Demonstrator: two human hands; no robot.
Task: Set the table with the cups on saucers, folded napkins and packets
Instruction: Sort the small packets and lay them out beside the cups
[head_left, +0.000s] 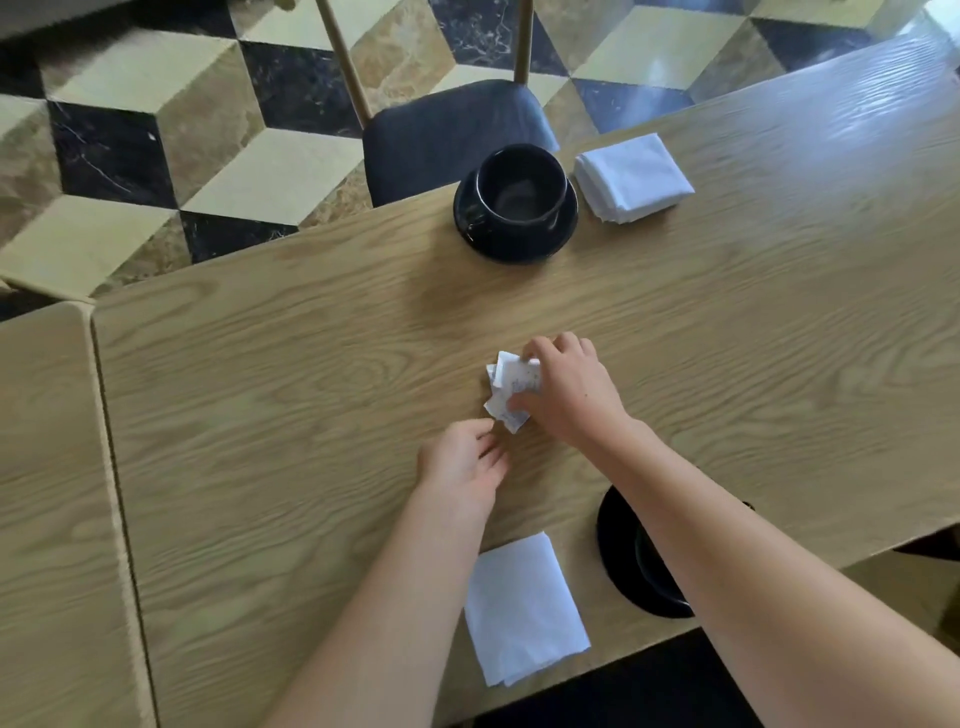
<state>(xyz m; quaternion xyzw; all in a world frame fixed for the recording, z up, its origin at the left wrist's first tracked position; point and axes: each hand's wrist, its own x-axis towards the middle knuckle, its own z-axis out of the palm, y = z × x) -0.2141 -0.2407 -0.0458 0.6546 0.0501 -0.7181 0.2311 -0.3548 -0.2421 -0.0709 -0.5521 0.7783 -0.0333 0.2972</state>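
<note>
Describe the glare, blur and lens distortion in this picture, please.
Head view: bright glare washes the far right of the wooden table; the straight table edges bow, a wide-angle effect; the print on the packets under the right hand is too soft to read; the left hand and the far cup look slightly blurred; a faint shadow lies near the table's centre.

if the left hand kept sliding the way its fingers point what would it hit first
Most likely the packets that the right hand grips. The left hand lies open on the table, fingers aimed up and right at their lower corner, with only bare wood between.
</note>
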